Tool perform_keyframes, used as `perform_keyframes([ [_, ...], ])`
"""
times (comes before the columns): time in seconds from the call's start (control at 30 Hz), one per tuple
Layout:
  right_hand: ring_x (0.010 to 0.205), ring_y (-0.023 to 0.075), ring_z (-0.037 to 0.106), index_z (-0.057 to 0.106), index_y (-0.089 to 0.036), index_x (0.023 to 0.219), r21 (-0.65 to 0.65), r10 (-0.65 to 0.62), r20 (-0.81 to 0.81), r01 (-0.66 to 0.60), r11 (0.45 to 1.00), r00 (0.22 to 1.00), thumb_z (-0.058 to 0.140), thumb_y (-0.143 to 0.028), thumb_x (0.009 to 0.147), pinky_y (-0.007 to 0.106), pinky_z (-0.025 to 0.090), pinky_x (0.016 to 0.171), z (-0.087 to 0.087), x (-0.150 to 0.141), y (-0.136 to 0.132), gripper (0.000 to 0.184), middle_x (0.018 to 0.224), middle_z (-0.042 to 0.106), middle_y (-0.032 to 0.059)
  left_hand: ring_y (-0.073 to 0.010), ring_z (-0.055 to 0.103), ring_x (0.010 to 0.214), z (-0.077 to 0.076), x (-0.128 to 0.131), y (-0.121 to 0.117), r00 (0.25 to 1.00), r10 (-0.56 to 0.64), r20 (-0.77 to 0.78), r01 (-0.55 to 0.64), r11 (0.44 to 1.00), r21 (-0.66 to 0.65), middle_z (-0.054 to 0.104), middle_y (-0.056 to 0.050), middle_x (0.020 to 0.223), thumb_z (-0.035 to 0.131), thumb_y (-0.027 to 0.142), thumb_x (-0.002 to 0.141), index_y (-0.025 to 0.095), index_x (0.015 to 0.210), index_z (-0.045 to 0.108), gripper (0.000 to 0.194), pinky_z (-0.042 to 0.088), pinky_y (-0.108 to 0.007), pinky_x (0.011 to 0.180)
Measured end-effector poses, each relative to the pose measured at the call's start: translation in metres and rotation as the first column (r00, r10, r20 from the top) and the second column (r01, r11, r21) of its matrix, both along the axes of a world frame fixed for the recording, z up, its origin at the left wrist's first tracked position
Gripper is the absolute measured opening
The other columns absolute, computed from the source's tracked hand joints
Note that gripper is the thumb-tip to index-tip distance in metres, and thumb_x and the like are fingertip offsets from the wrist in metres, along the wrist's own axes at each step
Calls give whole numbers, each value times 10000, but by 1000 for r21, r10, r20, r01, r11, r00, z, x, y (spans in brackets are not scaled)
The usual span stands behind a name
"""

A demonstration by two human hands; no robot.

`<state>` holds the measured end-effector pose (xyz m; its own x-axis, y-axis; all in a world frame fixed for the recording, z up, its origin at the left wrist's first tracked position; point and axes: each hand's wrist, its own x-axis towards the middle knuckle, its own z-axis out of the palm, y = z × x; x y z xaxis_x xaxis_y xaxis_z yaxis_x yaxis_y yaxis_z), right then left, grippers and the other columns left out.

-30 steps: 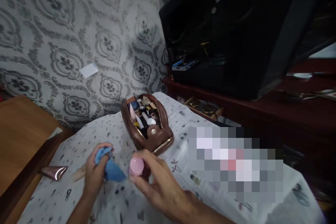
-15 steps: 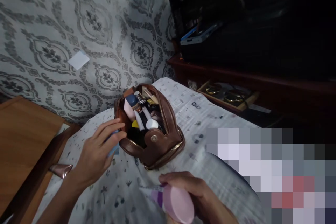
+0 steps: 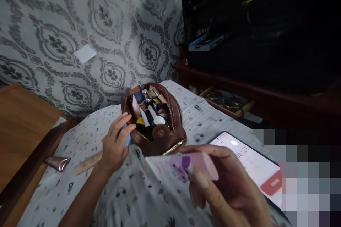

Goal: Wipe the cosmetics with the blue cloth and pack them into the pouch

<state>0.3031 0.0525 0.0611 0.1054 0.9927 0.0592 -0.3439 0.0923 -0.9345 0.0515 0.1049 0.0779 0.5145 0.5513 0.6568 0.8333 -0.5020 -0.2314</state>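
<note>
A pink-capped tube (image 3: 184,164) is pinched between thumb and fingers of the right hand (image 3: 229,181). Beyond that grip sits an open brown bag (image 3: 157,146); to its left, the left hand (image 3: 114,145) grasps a mostly hidden blue object (image 3: 127,140). Right of the tube's grip lies a phone (image 3: 254,163).

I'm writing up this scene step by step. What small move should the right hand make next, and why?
Probably bring the pink-capped tube toward the brown bag: the right hand grips it nearby, the bag is unzipped, and the left hand holds a blue item beside it.
</note>
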Motion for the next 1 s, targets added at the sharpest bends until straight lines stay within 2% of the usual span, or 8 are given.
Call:
perform_keyframes([
  [0.17, 484, 82, 527, 613, -261, 989, 168, -78, 52, 68, 983, 996, 715, -468, 846, 226, 493, 420, 18, 8, 7, 271, 979, 701, 38, -262, 494, 1371, -3, 2, -2, 999, 19, 25, -20, 1000, 11, 587, -151, 1333, 435, 11, 891, 195, 1190, 570, 376, 474, -422, 1099],
  [0.33, 601, 127, 584, 563, -265, 1035, 331, -81, 114, 39, 943, 990, 644, -412, 918, 268, 525, 520, 51, 7, 26, 205, 932, 673, 43, -271, 492, 1372, -3, 3, -5, 999, 37, 22, -37, 999, 21, 585, -154, 1340, 419, 20, 887, 194, 1210, 566, 395, 488, -431, 1070],
  [0.43, 714, 163, 631, 539, -254, 1068, 420, -14, 183, -66, 905, 983, 624, -420, 930, 276, 527, 579, 70, 1, 50, 232, 902, 649, 44, -262, 545, 1308, 19, 1, -4, 999, 12, -40, -15, 997, -81, 629, -130, 1288, 430, 51, 876, 196, 1155, 607, 361, 516, -386, 1010],
  [0.57, 767, 160, 627, 519, -233, 1009, 481, 75, 263, -198, 854, 962, 603, -405, 930, 262, 512, 606, 76, -11, 92, 207, 832, 603, 11, -215, 681, 1017, 78, 12, 10, 984, 48, -170, -114, 907, -404, 719, -47, 1108, 448, 175, 880, 238, 1139, 658, 340, 537, -313, 867],
  [0.67, 689, 134, 585, 498, -232, 954, 482, 88, 288, -224, 847, 954, 592, -344, 919, 262, 497, 597, 70, -21, 120, 151, 797, 574, -11, -248, 699, 883, 114, 40, 30, 860, 203, -468, -451, 734, -508, 740, -41, 931, 473, 283, 895, 248, 1062, 704, 288, 526, -342, 794],
  [0.77, 618, 116, 537, 491, -237, 940, 467, 104, 308, -245, 849, 946, 596, -307, 906, 264, 490, 581, 62, -24, 138, 131, 786, 560, -25, -309, 703, 917, 125, 75, 48, 643, 127, -755, -649, 615, -449, 743, -113, 910, 559, 369, 884, 188, 938, 735, 258, 518, -393, 818],
  [0.9, 613, 110, 535, 487, -243, 945, 465, 130, 289, -257, 847, 949, 613, -306, 910, 271, 498, 600, 57, -17, 147, 145, 827, 570, -25, -368, 708, 943, 107, 105, 67, 471, -11, -882, -761, 500, -413, 750, -192, 1027, 671, 269, 790, 132, 953, 752, 228, 534, -435, 798],
  [1.0, 625, 108, 546, 496, -243, 953, 450, 160, 276, -274, 850, 948, 617, -302, 920, 277, 507, 615, 56, -9, 149, 139, 859, 577, -18, -364, 711, 972, 83, 105, 79, 410, -45, -911, -789, 483, -379, 765, -183, 1032, 686, 125, 718, 162, 883, 776, 191, 542, -417, 800],
])
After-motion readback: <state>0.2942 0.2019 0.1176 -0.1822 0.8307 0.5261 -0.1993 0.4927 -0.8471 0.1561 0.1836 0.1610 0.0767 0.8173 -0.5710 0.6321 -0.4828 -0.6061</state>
